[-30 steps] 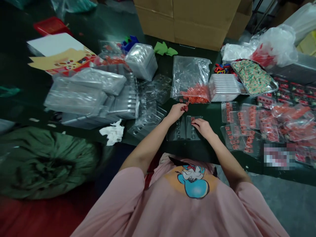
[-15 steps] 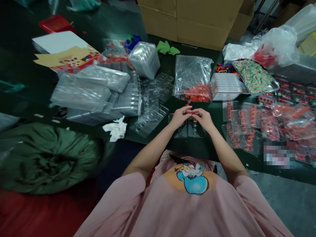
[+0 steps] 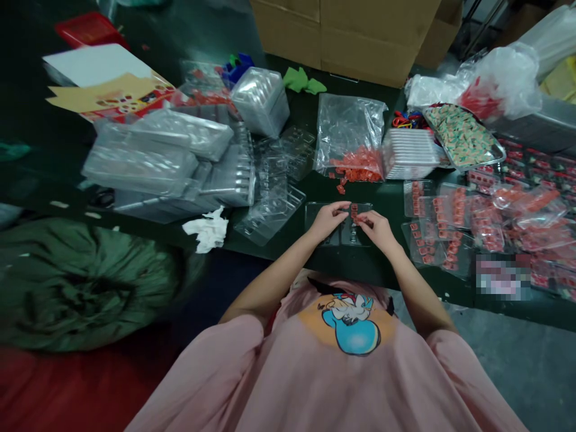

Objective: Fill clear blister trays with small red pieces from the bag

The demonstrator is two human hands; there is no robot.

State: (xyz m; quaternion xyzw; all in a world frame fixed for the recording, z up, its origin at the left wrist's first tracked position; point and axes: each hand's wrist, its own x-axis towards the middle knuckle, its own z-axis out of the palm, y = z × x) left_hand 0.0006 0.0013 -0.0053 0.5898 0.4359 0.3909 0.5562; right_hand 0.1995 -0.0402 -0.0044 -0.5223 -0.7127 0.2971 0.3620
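A clear plastic blister tray (image 3: 338,239) lies flat at the table's front edge, under both hands. Small red plastic pieces (image 3: 354,209) sit in its right-hand column of slots. My right hand (image 3: 377,229) pinches a red piece at that column, fingertips down on the tray. My left hand (image 3: 329,221) is closed over the tray's left half, thumb and fingertips together; what they hold, if anything, is too small to make out. Just beyond the hands, a heap of red pieces (image 3: 360,163) spills from the mouth of a clear plastic bag (image 3: 350,123).
Stacked clear blister trays (image 3: 180,156) fill the left. Filled trays with red pieces (image 3: 434,219) overlap on the right. Behind them stands a metal tray of small green and beige parts (image 3: 465,137). A cardboard box (image 3: 337,36) closes off the back. A crumpled white tissue (image 3: 209,230) lies near the front edge.
My hands were together above the tray around a red piece. They have moved apart and down; the right is now at the right column, where red pieces show.
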